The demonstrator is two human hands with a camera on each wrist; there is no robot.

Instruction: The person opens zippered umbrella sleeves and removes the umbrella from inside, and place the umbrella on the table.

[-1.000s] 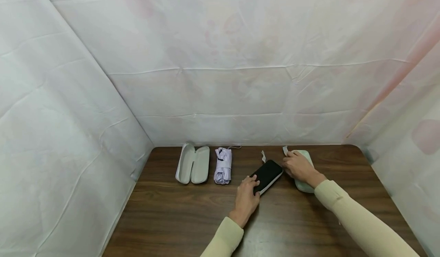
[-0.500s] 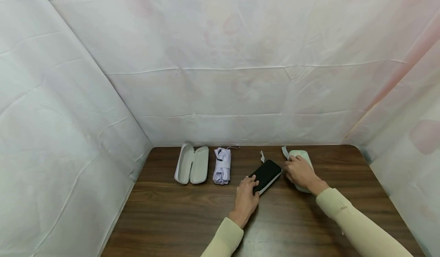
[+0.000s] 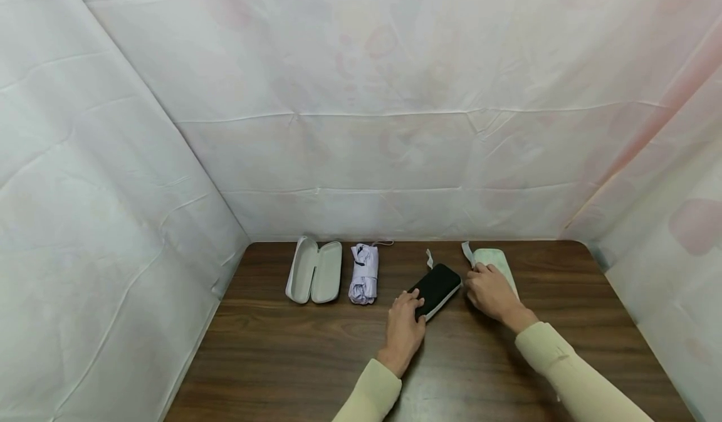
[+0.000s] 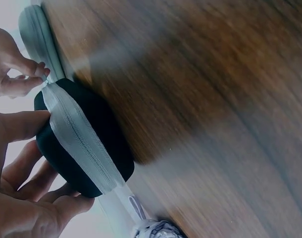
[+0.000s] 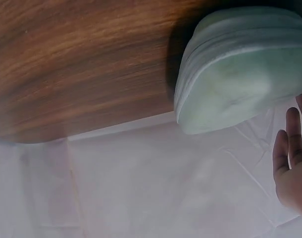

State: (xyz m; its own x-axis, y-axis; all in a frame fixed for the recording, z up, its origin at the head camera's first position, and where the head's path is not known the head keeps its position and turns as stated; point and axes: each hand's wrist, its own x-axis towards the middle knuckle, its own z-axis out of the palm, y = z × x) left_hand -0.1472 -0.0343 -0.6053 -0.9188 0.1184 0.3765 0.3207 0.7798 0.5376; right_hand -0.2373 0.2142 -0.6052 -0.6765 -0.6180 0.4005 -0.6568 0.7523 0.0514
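On the table, a black zip case (image 3: 437, 289) with a pale grey zipper band lies at a slant. My left hand (image 3: 403, 325) grips its near end, the thumb on one side and the fingers round the other. At the case's far right corner is my right hand (image 3: 492, 291). The left wrist view shows that right hand (image 4: 15, 64) pinching the zipper pull (image 4: 45, 79) at the end of the zipper (image 4: 74, 126). The zipper looks closed along the side seen there. Behind the right hand lies a pale green case (image 3: 496, 259), partly covered by it.
To the left, a folded lilac umbrella (image 3: 363, 274) with a wrist loop lies beside an open pale grey case (image 3: 327, 274). White strips (image 3: 430, 259) stick up near the table's back edge. A white sheet (image 3: 350, 158) hangs behind the wooden table (image 3: 271, 359).
My right hand has drawn slightly toward me along the black case's end, uncovering more of the pale green case's top. The left hand keeps its grip in the same place.
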